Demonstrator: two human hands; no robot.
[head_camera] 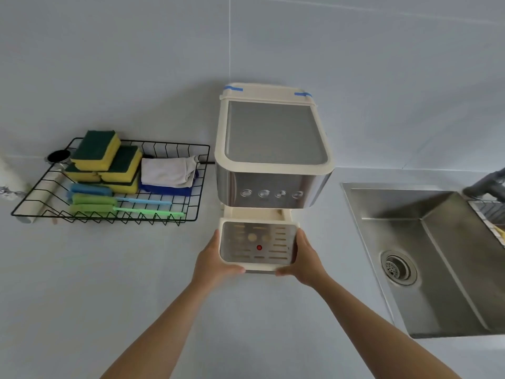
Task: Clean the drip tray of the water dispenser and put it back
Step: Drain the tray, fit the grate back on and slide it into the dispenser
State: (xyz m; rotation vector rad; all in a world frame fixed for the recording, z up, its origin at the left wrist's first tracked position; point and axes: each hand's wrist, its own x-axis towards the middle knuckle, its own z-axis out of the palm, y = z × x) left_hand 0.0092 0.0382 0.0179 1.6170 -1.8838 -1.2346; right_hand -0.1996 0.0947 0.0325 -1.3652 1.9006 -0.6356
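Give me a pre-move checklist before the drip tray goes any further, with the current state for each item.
1. Both hands on the drip tray: ok. The left hand grips its left side, the right hand its right side.
2. Tray level: ok, it looks roughly flat.
3. Metal grate seated in the tray: ok, it lies inside the rim.
4. Water inside the tray: cannot tell, the grate covers it.
5. Sink free to take the tray: ok, the visible basin is bare around the drain.
6. Cleaning tools at hand: ok, sponges, cloths and brushes sit in the wire rack left of the water dispenser.
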